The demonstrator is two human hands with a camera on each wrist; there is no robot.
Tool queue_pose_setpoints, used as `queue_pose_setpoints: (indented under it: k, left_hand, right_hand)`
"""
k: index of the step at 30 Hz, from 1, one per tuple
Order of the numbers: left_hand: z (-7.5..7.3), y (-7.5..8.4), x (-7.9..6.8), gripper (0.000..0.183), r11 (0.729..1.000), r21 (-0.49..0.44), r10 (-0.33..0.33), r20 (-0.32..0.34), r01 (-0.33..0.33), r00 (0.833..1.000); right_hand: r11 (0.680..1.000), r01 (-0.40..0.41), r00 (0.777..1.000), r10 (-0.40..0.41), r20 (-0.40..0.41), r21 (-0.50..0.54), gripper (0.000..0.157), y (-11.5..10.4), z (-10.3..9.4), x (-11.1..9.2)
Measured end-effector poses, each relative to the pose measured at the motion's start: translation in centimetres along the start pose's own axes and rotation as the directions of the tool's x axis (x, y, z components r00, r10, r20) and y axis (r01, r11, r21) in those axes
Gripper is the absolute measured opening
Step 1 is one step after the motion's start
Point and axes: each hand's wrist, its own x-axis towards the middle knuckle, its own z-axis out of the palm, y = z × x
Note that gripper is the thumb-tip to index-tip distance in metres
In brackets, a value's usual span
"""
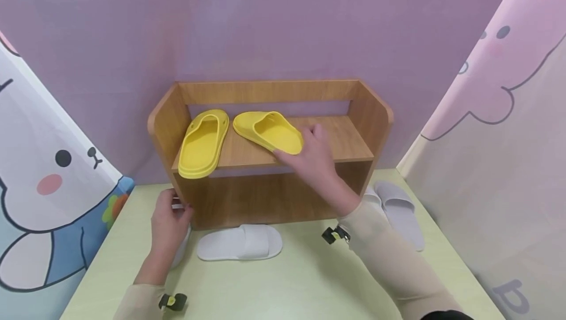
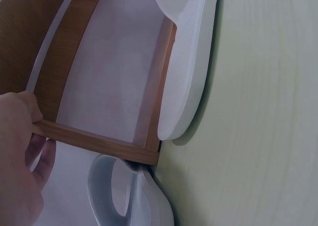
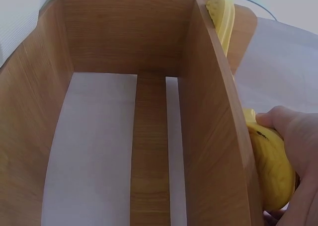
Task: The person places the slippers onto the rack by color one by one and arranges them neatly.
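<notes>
A yellow slipper (image 1: 283,135) lies at an angle on the top board of a small wooden shoe rack (image 1: 269,93). My right hand (image 1: 318,160) grips it by the heel end, thumb at its near side. In the right wrist view the slipper's sole (image 3: 271,171) faces the camera beside the board's edge. Its mate, another yellow slipper (image 1: 201,150), sits to the left on the same board, its heel jutting past the front edge. Low on the rack's left side, my left hand (image 1: 167,224) pinches the edge of the side panel (image 2: 99,142) between thumb and fingers.
In front of the rack, a white slipper (image 1: 221,245) lies sideways on the pale table (image 1: 265,290). Another white slipper (image 1: 181,251) is partly hidden behind my left hand. Right of the rack lies a pair of pale slippers (image 1: 403,217). A purple cloth (image 1: 283,25) hangs behind.
</notes>
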Motion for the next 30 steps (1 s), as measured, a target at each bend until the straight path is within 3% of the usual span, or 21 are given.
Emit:
queue_pose_setpoints:
  k: [6, 14, 25, 30]
  left_hand:
    - [0.1, 0.1, 0.0, 0.041, 1.0, -0.008, 0.017, -0.011, -0.017, 1.0]
    - [0.2, 0.3, -0.1, 0.04, 1.0, -0.003, 0.031, -0.019, -0.031, 0.999]
    - [0.3, 0.2, 0.0, 0.041, 1.0, -0.006, 0.029, -0.018, -0.03, 0.999]
    - [0.5, 0.1, 0.0, 0.04, 0.999, -0.001, 0.036, -0.017, -0.036, 0.999]
  right_hand:
    - [0.997, -0.068, 0.997, 0.069, 0.032, -0.041, 0.088, -0.8, 0.8, 0.3]
    - [0.996, -0.086, 0.987, 0.091, 0.131, -0.038, 0.092, -1.6, 0.8, -0.2]
    - [0.997, 0.019, 0.965, 0.003, 0.263, -0.079, 0.094, -2.8, -0.2, -1.1]
    - [0.999, 0.019, 0.957, -0.003, 0.291, -0.051, 0.093, -3.2, -0.2, -1.5]
